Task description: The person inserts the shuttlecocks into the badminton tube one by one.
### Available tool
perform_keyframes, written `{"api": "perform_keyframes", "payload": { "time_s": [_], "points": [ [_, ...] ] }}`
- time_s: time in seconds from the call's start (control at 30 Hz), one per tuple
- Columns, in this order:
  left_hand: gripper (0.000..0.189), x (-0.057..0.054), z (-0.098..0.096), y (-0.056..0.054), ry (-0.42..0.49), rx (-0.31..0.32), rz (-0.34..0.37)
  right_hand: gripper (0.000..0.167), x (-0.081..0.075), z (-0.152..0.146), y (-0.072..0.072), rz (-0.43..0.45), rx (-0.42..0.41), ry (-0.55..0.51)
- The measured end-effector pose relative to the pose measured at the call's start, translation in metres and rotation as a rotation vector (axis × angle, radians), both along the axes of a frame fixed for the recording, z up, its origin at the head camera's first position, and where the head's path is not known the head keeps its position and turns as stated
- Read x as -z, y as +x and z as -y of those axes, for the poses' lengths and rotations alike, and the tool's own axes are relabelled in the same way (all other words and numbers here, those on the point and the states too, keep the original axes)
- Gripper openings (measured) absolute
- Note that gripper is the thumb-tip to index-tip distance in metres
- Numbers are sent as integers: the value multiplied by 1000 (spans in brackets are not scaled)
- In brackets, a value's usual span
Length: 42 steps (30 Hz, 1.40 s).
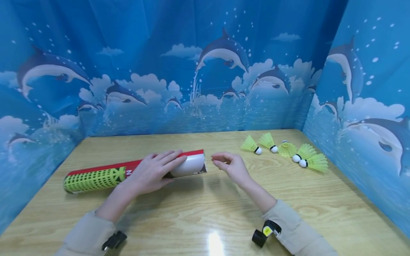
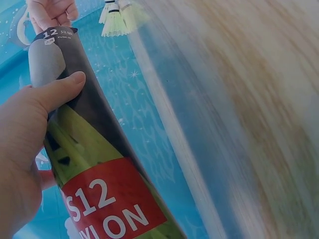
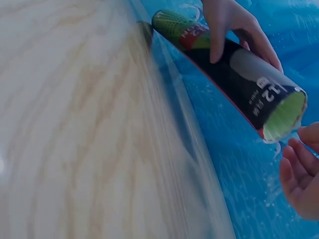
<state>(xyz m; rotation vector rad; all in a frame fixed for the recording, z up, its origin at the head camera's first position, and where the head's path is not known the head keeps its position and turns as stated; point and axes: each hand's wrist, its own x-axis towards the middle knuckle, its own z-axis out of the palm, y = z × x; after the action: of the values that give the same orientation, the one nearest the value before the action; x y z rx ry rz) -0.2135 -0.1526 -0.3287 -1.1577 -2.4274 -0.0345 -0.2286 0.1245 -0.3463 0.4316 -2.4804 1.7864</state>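
Observation:
My left hand grips a long shuttlecock tube, printed red, black and yellow-green, thumb on the near side and fingers over the top. The tube lies crosswise, its mouth end tipped up off the table and facing right. Through that open mouth, the right wrist view shows a yellow-green shuttlecock skirt inside. Just off the mouth is my right hand, its fingers loosely bent and nothing visible between them. The left wrist view shows my left thumb along the tube's dark side.
Several yellow shuttlecocks with white heads lie at the back right of the wooden table. Behind the table and along its right side hangs a blue dolphin-print curtain.

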Motion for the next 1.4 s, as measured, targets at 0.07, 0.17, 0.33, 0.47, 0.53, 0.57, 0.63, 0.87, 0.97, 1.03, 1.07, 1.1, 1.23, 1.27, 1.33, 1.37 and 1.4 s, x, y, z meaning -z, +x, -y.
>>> {"api": "perform_keyframes", "payload": {
  "time_s": [0.07, 0.17, 0.33, 0.47, 0.53, 0.57, 0.63, 0.87, 0.97, 1.03, 1.07, 1.1, 1.23, 1.27, 1.33, 1.37, 1.4],
  "points": [
    [83, 0, 1, 0, -4, 0, 2, 29, -2, -7, -3, 0, -2, 14],
    [83, 0, 2, 0, -8, -1, 13, 34, -4, -18, -9, 4, 8, 31],
    [83, -1, 3, 0, -12, -5, 23, 39, -7, -36, -18, 22, 50, 21],
    [83, -2, 4, 0, -11, -4, 18, 39, -8, -49, -26, 9, 95, 24],
    [82, -2, 4, 0, -10, -1, 16, 39, -8, -56, -30, -6, 121, 26],
    [81, -2, 4, 0, -11, -1, 16, 39, -7, -59, -33, -13, 134, 32],
    [81, -2, 4, 0, -13, -3, 18, 39, -7, -66, -38, -20, 155, 40],
    [82, -2, 4, 2, -7, -3, 6, 47, -7, -92, -57, 23, 198, 95],
    [81, -2, 5, 2, -4, -7, 10, 48, -6, -99, -64, 17, 213, 116],
    [82, -1, 5, 2, -2, -6, 8, 48, -5, -104, -69, 12, 215, 127],
    [82, -1, 6, 2, -1, -4, 7, 48, -5, -106, -72, 11, 217, 134],
    [83, -1, 6, 3, 1, -2, 5, 48, -4, -108, -74, 9, 219, 135],
    [84, 0, 7, 2, 8, 7, -7, 49, -2, -115, -84, 30, 230, 148],
    [85, 1, 7, 2, 8, 8, -9, 49, -1, -117, -86, 38, 233, 150],
    [85, 1, 8, 2, 9, 9, -10, 50, 0, -119, -90, 53, 238, 162],
    [85, 2, 8, 2, 7, 9, -8, 50, 1, -120, -92, 58, 239, 171],
    [85, 1, 8, 3, 6, 8, -4, 51, 2, -120, -93, 64, 239, 179]
  ]
}}
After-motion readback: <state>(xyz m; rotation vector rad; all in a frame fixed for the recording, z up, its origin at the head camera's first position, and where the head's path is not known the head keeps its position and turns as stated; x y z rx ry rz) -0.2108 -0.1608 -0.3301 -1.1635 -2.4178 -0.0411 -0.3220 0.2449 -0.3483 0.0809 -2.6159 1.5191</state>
